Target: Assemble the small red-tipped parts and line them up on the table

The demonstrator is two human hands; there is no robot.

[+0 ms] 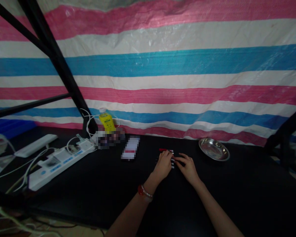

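Note:
Several slim pen-like sticks lie side by side in a row on the black table [182, 204]. The farthest is a red pen [163, 149] with a silvery end; the others look dark with pale ends [172, 163]. My left hand [164, 164] lies over the row, its fingers curled down on the pens and hiding most of them. At the right ends of the row is my right hand [188, 167], its fingers apart and the tips close to or touching the pens. A bracelet with a red piece [145, 192] circles my left wrist.
A shiny metal dish [214, 149] stands back right. Left of my hands lies a blurred phone [131, 148]. Farther left are a yellow bottle [107, 121], a white power strip [61, 163] with cables, and a black frame post [66, 74]. Striped sheeting [162, 62] hangs behind.

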